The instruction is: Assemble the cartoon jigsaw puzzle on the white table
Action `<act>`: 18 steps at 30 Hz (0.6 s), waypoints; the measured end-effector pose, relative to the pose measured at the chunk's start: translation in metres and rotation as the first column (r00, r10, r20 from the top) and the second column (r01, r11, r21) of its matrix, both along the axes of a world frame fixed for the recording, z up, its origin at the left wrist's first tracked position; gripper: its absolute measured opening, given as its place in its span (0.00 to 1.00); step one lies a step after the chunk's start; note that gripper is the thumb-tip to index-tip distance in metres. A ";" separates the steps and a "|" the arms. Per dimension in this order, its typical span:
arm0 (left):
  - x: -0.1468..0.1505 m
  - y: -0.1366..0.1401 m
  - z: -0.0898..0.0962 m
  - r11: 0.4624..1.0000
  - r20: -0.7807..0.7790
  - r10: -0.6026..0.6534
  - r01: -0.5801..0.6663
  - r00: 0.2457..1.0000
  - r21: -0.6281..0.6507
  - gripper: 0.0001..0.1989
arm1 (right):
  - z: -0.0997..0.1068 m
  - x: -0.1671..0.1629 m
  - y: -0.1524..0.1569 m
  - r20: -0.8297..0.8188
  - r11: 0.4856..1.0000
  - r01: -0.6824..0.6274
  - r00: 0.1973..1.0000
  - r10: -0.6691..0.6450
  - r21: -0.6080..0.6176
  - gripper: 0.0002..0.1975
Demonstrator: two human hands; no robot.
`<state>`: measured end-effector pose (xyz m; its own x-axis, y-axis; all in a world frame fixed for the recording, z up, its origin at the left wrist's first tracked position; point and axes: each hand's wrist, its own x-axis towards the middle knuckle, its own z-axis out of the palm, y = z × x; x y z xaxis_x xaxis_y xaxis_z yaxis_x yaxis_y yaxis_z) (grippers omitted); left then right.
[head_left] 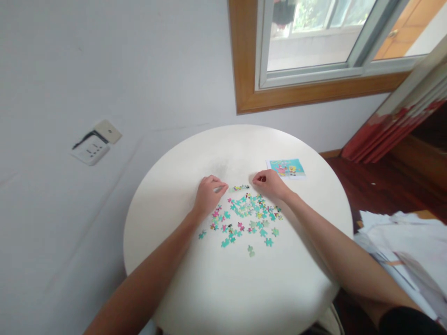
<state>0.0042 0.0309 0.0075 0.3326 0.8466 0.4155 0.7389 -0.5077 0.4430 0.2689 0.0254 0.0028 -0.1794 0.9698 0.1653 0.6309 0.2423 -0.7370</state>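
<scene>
A short strip of joined jigsaw pieces (pixel 239 188) lies on the round white table (pixel 223 284). At its left end is my left hand (pixel 208 195), thumb and forefinger pinched together; whether they grip the strip is too small to tell. My right hand (pixel 271 184) is closed in a pinch just off the strip's right end, and anything between those fingertips is hidden. Loose jigsaw pieces (pixel 244 207), mostly turquoise with some pink and yellow, are spread between my forearms. One pale green piece (pixel 251 251) sits apart, nearer to me.
Behind my right hand lies a picture card (pixel 288 168) with cartoon figures on turquoise. A wall with a socket (pixel 91 150) and a wood-framed window (pixel 244 100) borders the table. Papers (pixel 405 242) are piled at the right, below a red and cream curtain (pixel 387 123).
</scene>
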 end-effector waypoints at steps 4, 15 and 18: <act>-0.005 0.001 0.005 0.997 0.039 0.033 -0.036 0.999 0.071 0.08 | 0.002 0.011 0.003 -0.055 1.000 0.019 0.998 -0.018 0.009 0.08; -0.008 0.003 0.004 0.999 0.048 0.024 -0.026 0.999 0.046 0.10 | 0.021 0.023 -0.007 0.009 0.999 0.048 0.999 -0.048 -0.001 0.07; -0.009 0.004 0.005 0.999 0.054 0.034 -0.036 0.998 0.041 0.10 | 0.029 0.027 -0.020 0.069 0.999 0.038 0.997 -0.036 -0.038 0.07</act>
<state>-0.0043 0.0352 0.0121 0.2796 0.8389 0.4670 0.7327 -0.5008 0.4609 0.2961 0.0054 0.0323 -0.1528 0.9815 0.1154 0.6882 0.1894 -0.7003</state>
